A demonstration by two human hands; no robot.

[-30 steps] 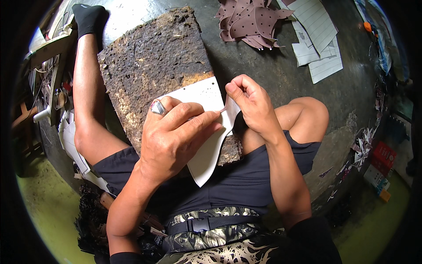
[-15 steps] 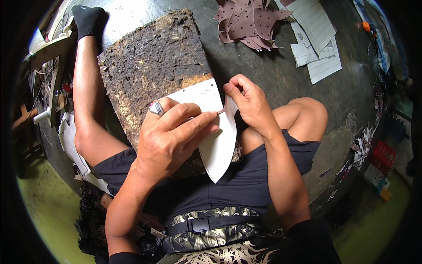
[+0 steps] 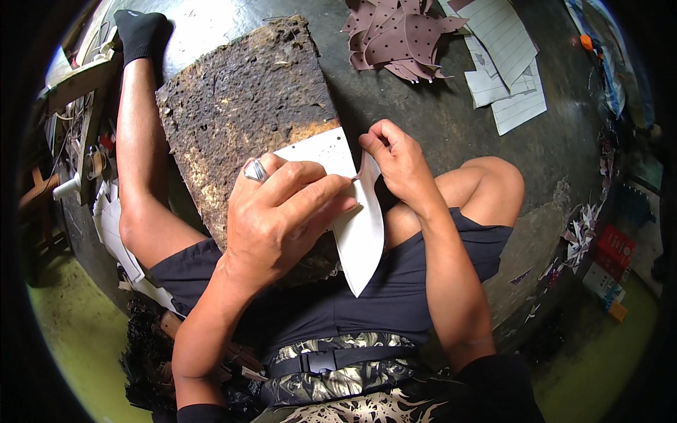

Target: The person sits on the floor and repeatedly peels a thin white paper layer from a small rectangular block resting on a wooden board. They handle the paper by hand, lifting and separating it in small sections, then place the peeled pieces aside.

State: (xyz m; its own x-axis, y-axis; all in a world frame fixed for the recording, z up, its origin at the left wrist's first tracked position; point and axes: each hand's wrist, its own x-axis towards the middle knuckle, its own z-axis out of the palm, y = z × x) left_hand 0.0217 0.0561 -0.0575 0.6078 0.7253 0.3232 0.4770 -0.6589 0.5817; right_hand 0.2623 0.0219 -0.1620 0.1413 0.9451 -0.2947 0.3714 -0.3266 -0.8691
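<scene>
A white flat piece (image 3: 363, 236) with a curved, pointed lower end extends over the near right edge of a rough, dark, worn block (image 3: 247, 92). Small dark holes run along the top of its white upper part, which lies on the block. I cannot tell whether the white parts are one folded sheet or two layers. My left hand (image 3: 282, 204), with a large silver ring, is closed on the middle of the piece, thumb and fingertips at its inner edge. My right hand (image 3: 396, 158) pinches its narrow upper right end, and the fingers partly hide it.
Brown perforated cut pieces (image 3: 398, 35) lie in a heap on the dark floor beyond the block. Lined paper sheets (image 3: 518, 106) are to their right. My legs flank the block. White scraps (image 3: 582, 229) and a red box (image 3: 613, 247) are at the far right.
The pointed lower end of the white piece has swung slightly right and down. My left hand has shifted a little to the right with it; my right hand stays nearly still.
</scene>
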